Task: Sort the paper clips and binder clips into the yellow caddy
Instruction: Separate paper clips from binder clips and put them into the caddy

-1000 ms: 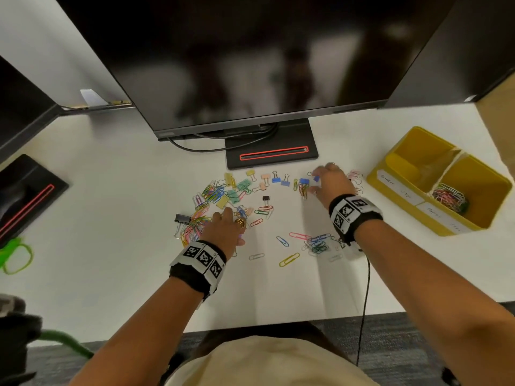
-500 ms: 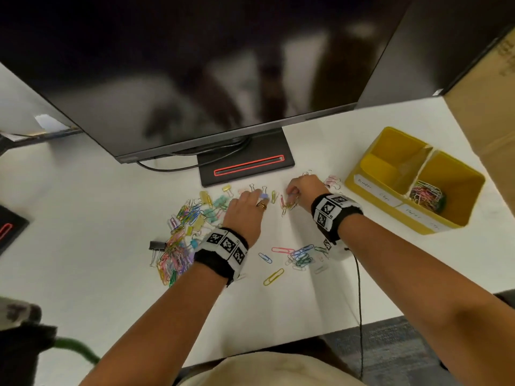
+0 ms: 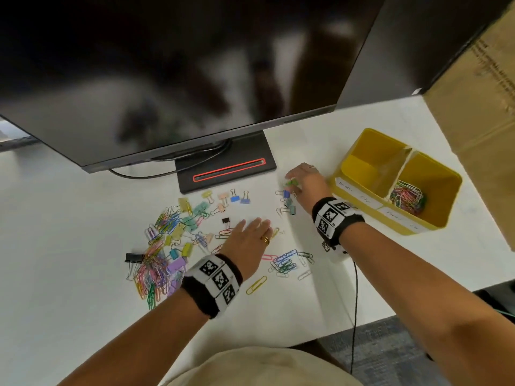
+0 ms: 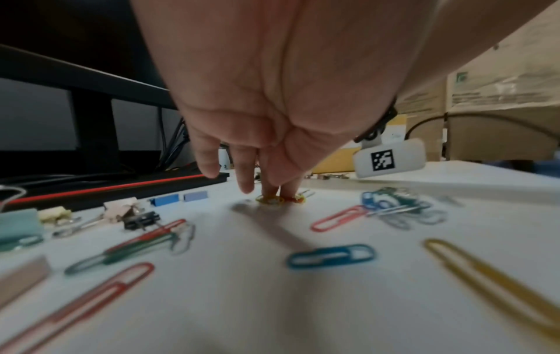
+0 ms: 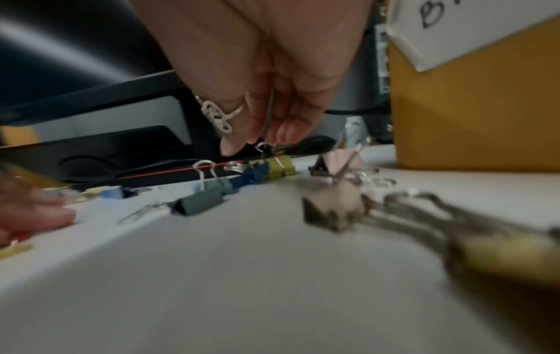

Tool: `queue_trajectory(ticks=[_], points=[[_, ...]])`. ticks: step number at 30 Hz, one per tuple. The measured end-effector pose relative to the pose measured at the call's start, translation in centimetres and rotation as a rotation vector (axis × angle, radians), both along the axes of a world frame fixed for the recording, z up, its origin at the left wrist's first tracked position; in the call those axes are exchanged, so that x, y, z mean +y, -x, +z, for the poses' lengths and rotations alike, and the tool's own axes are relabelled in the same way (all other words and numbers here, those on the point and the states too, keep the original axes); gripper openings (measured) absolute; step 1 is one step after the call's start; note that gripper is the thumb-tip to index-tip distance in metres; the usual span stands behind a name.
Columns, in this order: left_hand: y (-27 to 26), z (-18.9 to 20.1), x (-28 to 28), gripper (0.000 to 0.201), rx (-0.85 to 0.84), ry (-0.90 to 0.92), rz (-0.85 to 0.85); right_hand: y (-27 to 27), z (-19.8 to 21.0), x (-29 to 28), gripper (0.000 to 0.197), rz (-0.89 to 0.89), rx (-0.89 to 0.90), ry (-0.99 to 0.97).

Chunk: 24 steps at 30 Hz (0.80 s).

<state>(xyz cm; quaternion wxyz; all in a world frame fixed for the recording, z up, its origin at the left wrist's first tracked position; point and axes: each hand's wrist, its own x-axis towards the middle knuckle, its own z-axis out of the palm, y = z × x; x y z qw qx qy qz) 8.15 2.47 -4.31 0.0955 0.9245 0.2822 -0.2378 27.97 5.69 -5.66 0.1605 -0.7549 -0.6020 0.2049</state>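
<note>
Early in the sorting: the yellow caddy, beside the right hand whose fingers pinch a green binder clip, holds only paper clips in 1 compartment, while the left hand presses straight fingers on loose clips.

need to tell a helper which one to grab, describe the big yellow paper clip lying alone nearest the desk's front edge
Start at the white desk and find the person's left hand with its black-and-white tagged wristband. Just beside that wristband, toward the desk's front edge, lies the large yellow paper clip. It is alone, apart from the blue and green paper clip cluster beyond it, and bigger than those clips.
</note>
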Motion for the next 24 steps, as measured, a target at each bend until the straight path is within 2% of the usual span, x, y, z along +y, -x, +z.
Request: queue_trajectory(ticks=[2, 4, 7, 9, 11, 14, 17, 18, 22, 24], points=[[0.7, -0.1, -0.8, 0.062, -0.078, 0.100, 0.037, 1.0, 0.1, -1.2, 0.040, 0.191, 0.017, -0.027], [1.5, 0.0, -0.8, 0.057, -0.223, 0.216, 0.191, 2.3, 0.1, -3.1, 0.054, 0.359, 0.014, 0.079], [2.8, 0.2, -0.4, 0.046, -0.383, 0.302, 0.430, 3.6, -0.6, -6.7, 0.064, 0.487, -0.056, 0.231], [3.6, 0.1, -0.3, 0.048, -0.391, 0.315, 0.503, 3.7, -1.0, -8.7, 0.066, 0.487, -0.027, 0.239], [4.4, -0.4, -0.6, 0.061, -0.353, 0.369, 0.564, 3.6, -1.0, -9.2, 0.063, 0.420, 0.021, 0.205], [4.7, -0.9, -1.5, 0.074, -0.329, 0.389, 0.629, 3.8, -1.0, -7.9, 0.057, 0.371, -0.076, 0.148], [4.2, -0.7, -2.5, 0.080, -0.335, 0.357, 0.658, 4.1, -0.8, -7.0, 0.058, 0.376, -0.201, 0.184], [3.9, -0.8, -2.9, 0.082, -0.339, 0.353, 0.668, 4.2, -0.4, -7.3, 0.060, 0.362, -0.192, 0.187], [3.0, -1.2, -5.0, 0.093, -0.292, 0.376, 0.623, 4.0, -0.3, -10.5, 0.068, 0.516, -0.241, 0.081], [2.6, -1.4, -5.4, 0.102, -0.282, 0.337, 0.614, 3.0, -0.7, -12.0, 0.066, 0.434, -0.211, 0.100]])
